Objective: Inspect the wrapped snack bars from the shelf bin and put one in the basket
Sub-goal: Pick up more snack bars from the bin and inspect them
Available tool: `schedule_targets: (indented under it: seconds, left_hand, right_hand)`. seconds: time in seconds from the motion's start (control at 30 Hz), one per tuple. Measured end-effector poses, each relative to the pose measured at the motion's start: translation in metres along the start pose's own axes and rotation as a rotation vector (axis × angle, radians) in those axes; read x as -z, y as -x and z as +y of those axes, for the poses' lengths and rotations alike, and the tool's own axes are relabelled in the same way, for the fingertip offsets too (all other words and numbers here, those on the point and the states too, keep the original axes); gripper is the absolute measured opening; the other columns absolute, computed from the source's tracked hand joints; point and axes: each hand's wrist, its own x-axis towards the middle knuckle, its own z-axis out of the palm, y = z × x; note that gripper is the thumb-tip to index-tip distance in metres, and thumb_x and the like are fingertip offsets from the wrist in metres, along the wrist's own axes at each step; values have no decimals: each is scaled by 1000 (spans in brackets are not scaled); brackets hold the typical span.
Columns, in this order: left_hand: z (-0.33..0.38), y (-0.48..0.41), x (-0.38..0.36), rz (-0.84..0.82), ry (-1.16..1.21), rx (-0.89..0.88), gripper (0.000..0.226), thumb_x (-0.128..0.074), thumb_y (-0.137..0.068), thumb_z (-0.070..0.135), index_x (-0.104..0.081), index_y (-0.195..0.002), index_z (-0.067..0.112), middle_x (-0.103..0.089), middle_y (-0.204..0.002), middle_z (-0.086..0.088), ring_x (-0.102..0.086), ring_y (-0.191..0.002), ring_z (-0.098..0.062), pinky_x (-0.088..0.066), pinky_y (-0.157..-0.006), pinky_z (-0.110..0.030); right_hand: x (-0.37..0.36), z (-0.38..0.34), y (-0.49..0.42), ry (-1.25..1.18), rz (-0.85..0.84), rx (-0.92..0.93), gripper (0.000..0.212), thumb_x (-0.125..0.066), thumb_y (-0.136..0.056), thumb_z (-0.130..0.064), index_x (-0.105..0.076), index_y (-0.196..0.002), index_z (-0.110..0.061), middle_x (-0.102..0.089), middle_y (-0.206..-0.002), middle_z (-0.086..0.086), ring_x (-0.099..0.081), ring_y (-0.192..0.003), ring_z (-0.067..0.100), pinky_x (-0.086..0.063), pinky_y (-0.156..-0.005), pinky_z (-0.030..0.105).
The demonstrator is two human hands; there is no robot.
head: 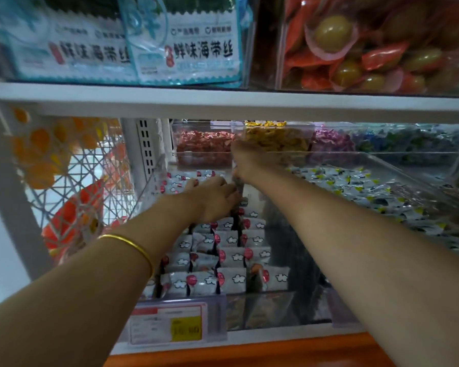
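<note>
Left grip (213, 198) curls among rear snack bars (231, 258), likely choosing one. Right grip (245, 160) reaches the bin (289, 311) back, perhaps bracing; I cannot tell what either holds

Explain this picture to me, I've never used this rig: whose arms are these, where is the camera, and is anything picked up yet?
There is no machine here. These are a person's two bare arms, seen from one camera worn on the head, looking forward and down. Both reach into a clear shelf bin packed with white wrapped snack bars printed with clouds and red balloons. The left hand, with a gold bangle on its wrist, lies on the far bars with its fingers dipping among them; whether it grips one is hidden. The right hand is farther back, by the bin's right wall, and its fingers are blurred. A price tag hangs in front.
</note>
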Motion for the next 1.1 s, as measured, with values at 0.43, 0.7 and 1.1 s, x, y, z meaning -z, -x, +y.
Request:
schedule_targets:
  seconds: [0.43, 0.7, 1.1]
  left_hand:
    - [-12, 47, -3, 90, 177, 14, 50, -18, -100, 39, -31, -143, 16, -13, -156, -2, -8, -143, -17, -1, -113, -48]
    - [-12, 48, -5, 76, 155, 9, 50, -18, -100, 41, -29, -143, 18, -6, -158, -1, -2, -145, -18, 0, -113, -49]
    - [-13, 51, -8, 60, 114, 44, 58, -15, -99, 45, -10, -150, 17, 4, -159, -1, 5, -145, -16, 2, -114, -46]
  right_hand:
    - [0, -7, -17, -329, -323, -346, 41, -32, -100, -15, -38, -136, 4, -39, -142, 22, -39, -130, 34, -33, -109, 41]
    - [-30, 9, -31, -749, -230, -762, 87, -25, -86, -69, -17, -148, -9, -18, -155, 18, -21, -140, 38, -23, -113, 52]
    - [-33, 10, -25, -810, -286, -692, 94, -27, -80, -77, -21, -146, -10, -36, -145, 18, -43, -127, 36, -36, -103, 48]
